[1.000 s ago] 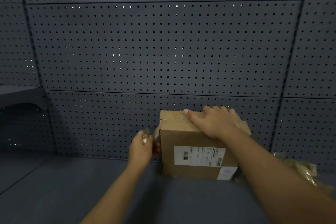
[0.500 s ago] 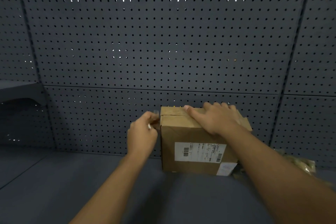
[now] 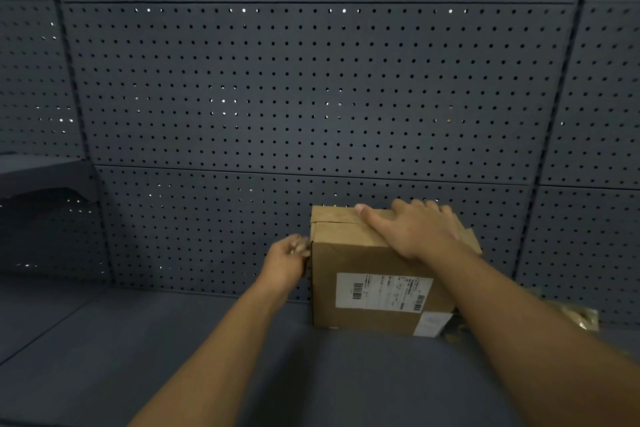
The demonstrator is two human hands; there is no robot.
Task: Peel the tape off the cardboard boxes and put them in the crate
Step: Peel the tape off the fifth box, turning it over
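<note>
While right hand presses it, taped brown cardboard box stands upright.

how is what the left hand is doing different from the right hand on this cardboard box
The right hand lies flat with spread fingers on top of the cardboard box, pressing it down; the left hand is curled at the box's left side edge, fingertips pinched together, seemingly on tape, though blur hides it. The right hand is higher and reaches farther back; the left sits lower, beside the box. Both are bare and touch the same box.
</note>
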